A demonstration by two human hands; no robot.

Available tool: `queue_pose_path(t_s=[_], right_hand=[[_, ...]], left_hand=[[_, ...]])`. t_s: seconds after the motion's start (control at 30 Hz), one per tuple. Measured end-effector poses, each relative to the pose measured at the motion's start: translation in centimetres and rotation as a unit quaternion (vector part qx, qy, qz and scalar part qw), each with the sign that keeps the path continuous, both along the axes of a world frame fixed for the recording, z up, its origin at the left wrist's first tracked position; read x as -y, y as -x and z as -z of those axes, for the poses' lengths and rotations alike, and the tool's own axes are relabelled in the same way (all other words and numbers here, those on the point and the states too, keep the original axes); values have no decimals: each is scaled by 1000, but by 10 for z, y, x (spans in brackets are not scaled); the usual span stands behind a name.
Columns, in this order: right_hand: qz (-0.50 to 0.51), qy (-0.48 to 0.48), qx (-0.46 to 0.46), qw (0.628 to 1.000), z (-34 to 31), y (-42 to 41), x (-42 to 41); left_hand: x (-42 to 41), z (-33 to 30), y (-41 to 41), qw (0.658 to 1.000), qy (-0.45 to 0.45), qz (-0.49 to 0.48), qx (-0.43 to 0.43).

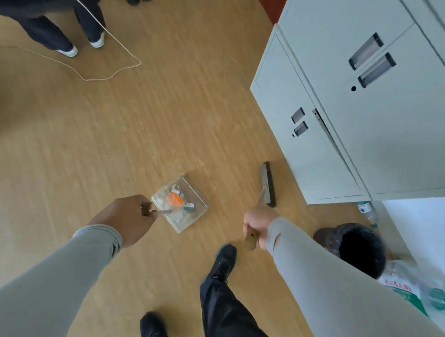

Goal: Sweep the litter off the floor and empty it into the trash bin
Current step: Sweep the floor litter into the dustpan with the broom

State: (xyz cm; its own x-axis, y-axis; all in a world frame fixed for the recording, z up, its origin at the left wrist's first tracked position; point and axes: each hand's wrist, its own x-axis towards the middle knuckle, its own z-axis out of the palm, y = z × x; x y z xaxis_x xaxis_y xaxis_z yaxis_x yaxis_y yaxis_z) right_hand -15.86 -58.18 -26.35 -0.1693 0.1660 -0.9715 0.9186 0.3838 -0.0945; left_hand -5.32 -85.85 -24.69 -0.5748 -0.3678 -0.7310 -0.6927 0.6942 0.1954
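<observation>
Litter (177, 200) fills the dustpan (180, 204) over wood floor (95, 137); left grip (127, 216) clasps its handle, right grip (257, 227) the broom (268, 185)

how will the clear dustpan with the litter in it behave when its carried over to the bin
The dustpan looks like thin clear plastic, so probably light and fairly stiff. Its litter, crumpled wrappers and paper, seems loose and light, so it may slide out if tilted. The left hand holds only the thin handle, so the pan may wobble.
</observation>
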Motion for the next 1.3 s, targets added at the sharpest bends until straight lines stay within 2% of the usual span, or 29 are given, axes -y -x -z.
queue_pose_path(t_s=[0.1, 0.27, 0.33, 0.4, 0.6, 0.7, 0.83, 1.07, 1.17, 1.3], right_hand=[[-150, -27, 20, 988, 7, -30, 16], [-350, -15, 24, 936, -7, -40, 8], [-399, 9, 33, 916, -25, -31, -1], [-408, 31, 39, 911, -46, -16, -16], [-310, 38, 55, 948, -111, 11, -53], [-247, 37, 40, 967, -129, 4, -43], [-116, 13, 22, 993, -132, 2, -11], [57, 5, -48, 997, -126, 15, 18], [120, 19, -62, 991, -116, 47, 21], [150, 4, -72, 986, -84, 118, 29]], left_hand=[[16, 0, 4, 1000, -7, -12, 7], [27, -3, 18, 1000, -24, 3, 13], [27, -3, 24, 999, -34, 13, 13], [31, -4, 28, 999, -48, 19, 15], [53, -9, 3, 996, -76, 29, 27], [70, -23, 3, 996, -78, 38, 16], [106, -45, 9, 997, -79, 23, -1], [164, -53, 18, 998, -48, 23, -18], [174, -50, 33, 998, -50, 12, -20], [185, -47, 65, 999, -37, -7, -18]])
